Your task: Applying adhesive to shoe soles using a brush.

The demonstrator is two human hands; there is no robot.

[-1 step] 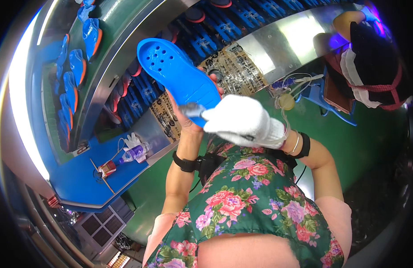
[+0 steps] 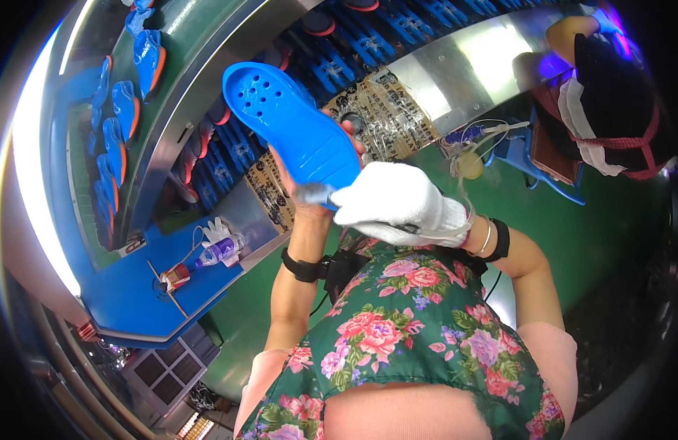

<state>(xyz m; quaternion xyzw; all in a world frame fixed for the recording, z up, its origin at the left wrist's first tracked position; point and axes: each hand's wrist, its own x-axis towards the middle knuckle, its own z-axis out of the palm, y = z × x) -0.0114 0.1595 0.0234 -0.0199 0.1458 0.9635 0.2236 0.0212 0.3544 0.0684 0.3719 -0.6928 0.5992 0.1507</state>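
My left hand [image 2: 286, 178] supports a blue shoe sole [image 2: 302, 143] from beneath, its fingers showing along the right edge. The sole is tilted, with a cluster of round holes in its far rounded end and shallow grooves near the other end. A white knit glove covers my right hand [image 2: 394, 205], which is closed round a brush. The handle is hidden in the glove. Blurred grey bristles of the brush [image 2: 314, 193] lie over the near end of the sole, close to my left wrist.
Blue shoe parts with orange edges [image 2: 150, 62] ride a green conveyor at the left. A taped cardboard strip [image 2: 394, 110] covers the metal ledge ahead. On a blue side table [image 2: 133, 301] lie a bottle [image 2: 220, 251] and a white glove. Another person [image 2: 610, 103] works at the right.
The brush and my gloved right hand have shifted slightly toward the near end of the sole. The sole has moved a little left.
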